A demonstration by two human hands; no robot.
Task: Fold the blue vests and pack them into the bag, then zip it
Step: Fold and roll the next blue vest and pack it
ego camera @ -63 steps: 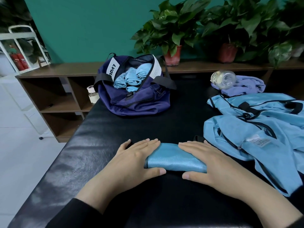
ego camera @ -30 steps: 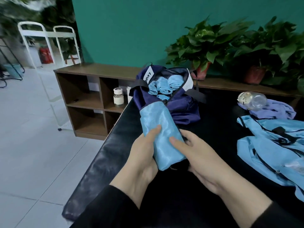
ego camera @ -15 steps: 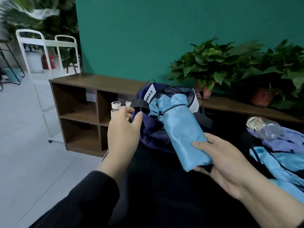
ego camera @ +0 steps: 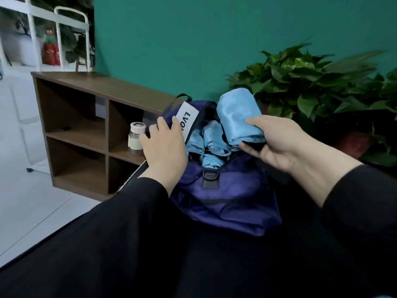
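A dark blue bag (ego camera: 232,198) lies open on the black table (ego camera: 193,265), with a white label on its left flap. Three rolled light-blue vests (ego camera: 212,139) show inside its mouth. My right hand (ego camera: 272,140) grips another rolled blue vest (ego camera: 238,115), holding it just above the right side of the opening. My left hand (ego camera: 164,145) rests on the bag's left flap beside the label, fingers spread and nearly straight. The unfolded vests are out of view.
A brown wooden shelf unit (ego camera: 86,134) stands left of the table, with a small jar (ego camera: 136,135) in one cubby. Potted plants (ego camera: 311,87) line the ledge behind the bag against the green wall. White tiled floor lies to the left.
My right hand has carried the rolled vest up and forward over the bag's opening. My left hand has shifted from the bag's strap onto the left flap. The view has moved closer to the bag.
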